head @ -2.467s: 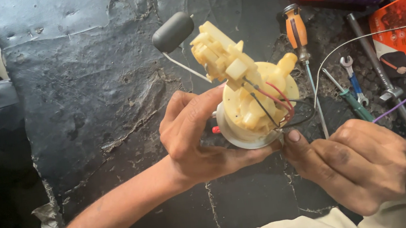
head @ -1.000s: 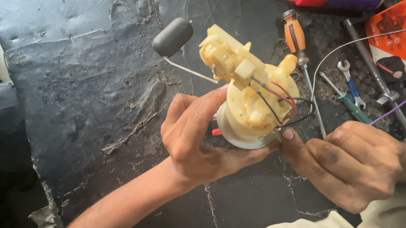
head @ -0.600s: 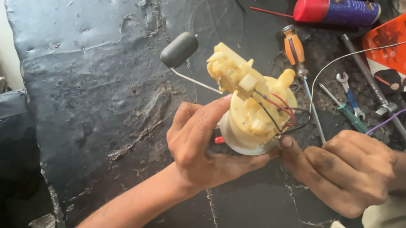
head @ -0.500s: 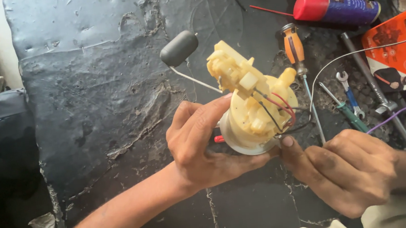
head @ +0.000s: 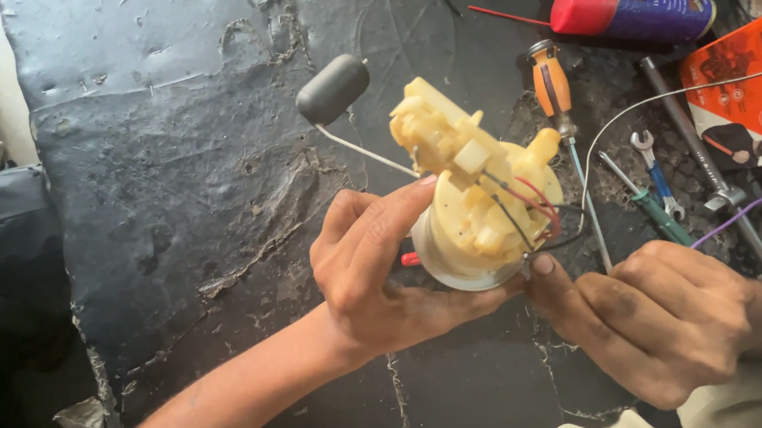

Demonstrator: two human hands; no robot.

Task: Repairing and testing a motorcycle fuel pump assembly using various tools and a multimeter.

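My left hand [head: 382,270] grips a cream-yellow plastic pump assembly [head: 474,204] around its round white base, holding it above the dark worn work surface [head: 180,188]. A thin metal rod runs from the assembly to a black float [head: 332,88] at upper left. Red and black wires [head: 531,208] loop along the assembly's right side. My right hand [head: 656,317] pinches the wire ends at the lower right of the assembly, thumb tip touching them.
An orange-handled screwdriver [head: 555,92], a small wrench [head: 654,166], a green-handled tool [head: 654,209] and a metal bar [head: 701,161] lie to the right. A spray can with a red cap [head: 629,13], an orange box [head: 756,99], white and purple wires [head: 748,204] sit further right.
The view has shifted slightly, so things sit a little lower and more to the right. Both hands keep the same hold on the assembly and its wires.
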